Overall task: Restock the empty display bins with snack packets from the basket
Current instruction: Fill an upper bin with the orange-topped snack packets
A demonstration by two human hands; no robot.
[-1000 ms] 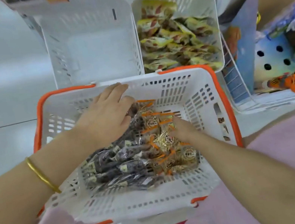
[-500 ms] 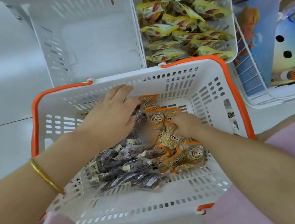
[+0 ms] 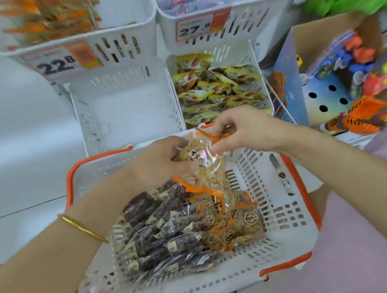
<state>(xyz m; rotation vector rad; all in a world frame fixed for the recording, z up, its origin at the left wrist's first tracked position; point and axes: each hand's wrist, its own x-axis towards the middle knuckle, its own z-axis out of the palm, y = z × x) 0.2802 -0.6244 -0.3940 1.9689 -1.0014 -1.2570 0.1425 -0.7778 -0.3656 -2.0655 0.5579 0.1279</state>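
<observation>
1. Held bunch [image 3: 202,160]: clear wrappers w/ orange sealed edges, pale tan snack inside, round dark-print label, text too blurred to read. It sits over the basket's far rim, between both hands; pkt count in it can't be told.
2. L hand [image 3: 161,162]: fingers curled round the bunch's lower-left side. R hand [image 3: 243,129]: fingertips pinch its top.
3. Basket [image 3: 274,212]: 1, white slotted, orange rim. 2 kinds inside: dark pkts [image 3: 155,230] on the left w/ small cream labels, tan pkts [image 3: 237,224] on the right w/ round labels. Too overlapped to count.
4. Bins: 4 white ones in view. Lower-left bin [image 3: 130,116] is bare inside, just beyond the basket. Lower-right bin [image 3: 235,53] holds yellow pkts [image 3: 215,88] w/ red print.
5. Upper-left bin [image 3: 123,47] holds orange pkts; upper-right bin [image 3: 250,20] holds pale ones. Both blurred.
6. Price tags: 2. Left tag [image 3: 56,63] reads "22.8". Right tag [image 3: 195,28] reads "27.", last digit unclear.
7. Gold bangle [image 3: 82,227]: 1, on L wrist.
</observation>
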